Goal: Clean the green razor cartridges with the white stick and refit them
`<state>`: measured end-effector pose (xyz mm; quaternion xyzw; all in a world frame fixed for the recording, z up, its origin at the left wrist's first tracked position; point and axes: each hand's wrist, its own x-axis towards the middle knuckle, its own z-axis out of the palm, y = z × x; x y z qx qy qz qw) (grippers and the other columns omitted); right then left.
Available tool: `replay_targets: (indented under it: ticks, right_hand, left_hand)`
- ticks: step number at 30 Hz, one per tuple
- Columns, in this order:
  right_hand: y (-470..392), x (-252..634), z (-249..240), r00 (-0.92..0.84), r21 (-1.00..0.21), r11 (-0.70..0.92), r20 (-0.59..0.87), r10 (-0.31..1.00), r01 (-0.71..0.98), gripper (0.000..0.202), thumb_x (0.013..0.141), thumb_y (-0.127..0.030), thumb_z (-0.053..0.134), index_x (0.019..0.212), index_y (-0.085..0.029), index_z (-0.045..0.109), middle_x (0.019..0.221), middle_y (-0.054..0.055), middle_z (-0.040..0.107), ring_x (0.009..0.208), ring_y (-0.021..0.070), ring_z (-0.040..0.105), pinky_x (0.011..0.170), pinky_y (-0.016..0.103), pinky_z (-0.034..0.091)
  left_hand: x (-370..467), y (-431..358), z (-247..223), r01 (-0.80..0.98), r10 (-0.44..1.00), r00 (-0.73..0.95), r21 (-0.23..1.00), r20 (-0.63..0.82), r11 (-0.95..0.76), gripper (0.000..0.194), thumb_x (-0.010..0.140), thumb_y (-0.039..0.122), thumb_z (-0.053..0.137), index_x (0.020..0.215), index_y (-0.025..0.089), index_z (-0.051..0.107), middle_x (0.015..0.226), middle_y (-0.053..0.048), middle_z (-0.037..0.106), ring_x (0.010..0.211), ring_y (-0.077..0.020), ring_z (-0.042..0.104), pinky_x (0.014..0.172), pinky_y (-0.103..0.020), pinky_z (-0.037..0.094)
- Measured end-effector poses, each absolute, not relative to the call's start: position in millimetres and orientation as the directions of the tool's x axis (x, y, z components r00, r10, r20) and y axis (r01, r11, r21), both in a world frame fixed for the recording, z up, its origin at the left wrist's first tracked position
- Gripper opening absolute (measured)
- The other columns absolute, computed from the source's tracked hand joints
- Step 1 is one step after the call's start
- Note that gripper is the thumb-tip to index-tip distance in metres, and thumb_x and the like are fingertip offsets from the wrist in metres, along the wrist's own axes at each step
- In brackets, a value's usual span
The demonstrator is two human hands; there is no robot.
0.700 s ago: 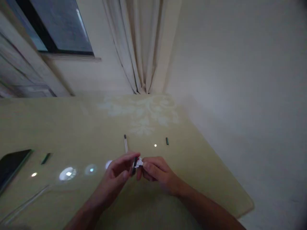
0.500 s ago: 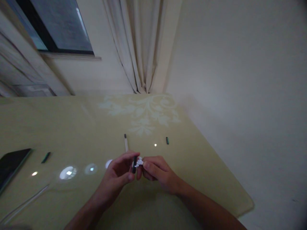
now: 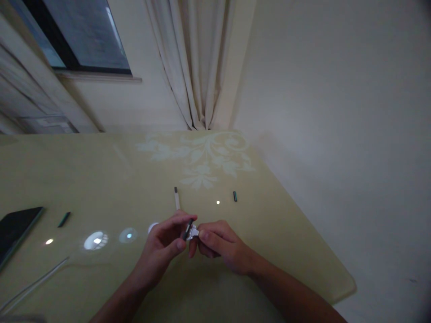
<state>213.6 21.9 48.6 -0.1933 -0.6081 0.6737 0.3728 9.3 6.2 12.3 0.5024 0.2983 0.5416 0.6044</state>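
Above the pale green table (image 3: 128,184), my left hand (image 3: 164,244) pinches a small dark bar-shaped piece (image 3: 187,229) between thumb and fingers. My right hand (image 3: 220,242) grips a small white and silvery piece (image 3: 193,232), which meets the dark piece. Whether the two are joined cannot be made out. Just beyond my left hand lies a thin white stick with a dark tip (image 3: 177,198), its near end hidden by the fingers. A small black and green piece (image 3: 235,196) lies beyond my right hand.
A dark tablet-like object (image 3: 16,231) is at the left edge, with another black and green piece (image 3: 63,220) beside it. A white cable (image 3: 37,283) lies at the lower left. Behind the table are curtains (image 3: 198,67) and a window; a wall stands at the right.
The dark piece in my left hand has tilted, its top leaning right. The white piece and my right fingers have shifted slightly left and down. The objects on the table have stayed put.
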Motion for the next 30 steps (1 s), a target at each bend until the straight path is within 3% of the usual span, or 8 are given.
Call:
replay_targets:
  ticks: [23,30]
  right_hand:
    - [21.0,213.8,51.9,-0.724,-0.983,-0.061,0.083,0.685,-0.170,0.058,0.112,-0.062,0.045,0.096,-0.013,0.070,0.068,-0.005,0.044,0.058,0.0090,0.037,0.055,0.023,0.031]
    - [19.1,211.8,50.1,-0.707,-0.975,-0.087,0.087,0.702,-0.206,0.056,0.110,-0.062,0.050,0.094,-0.012,0.072,0.066,-0.006,0.039,0.054,0.0084,0.033,0.051,0.023,0.027]
  left_hand:
    - [9.1,8.1,15.3,-0.358,0.966,0.194,0.929,0.168,-0.089,0.042,0.080,0.050,0.091,0.115,0.027,0.086,0.089,0.000,0.060,0.060,-0.0101,0.061,0.057,-0.025,0.046]
    - [14.4,6.3,20.7,-0.414,0.963,0.204,0.907,0.177,-0.079,0.041,0.079,0.051,0.091,0.113,0.028,0.087,0.086,0.000,0.061,0.056,-0.0100,0.062,0.053,-0.024,0.044]
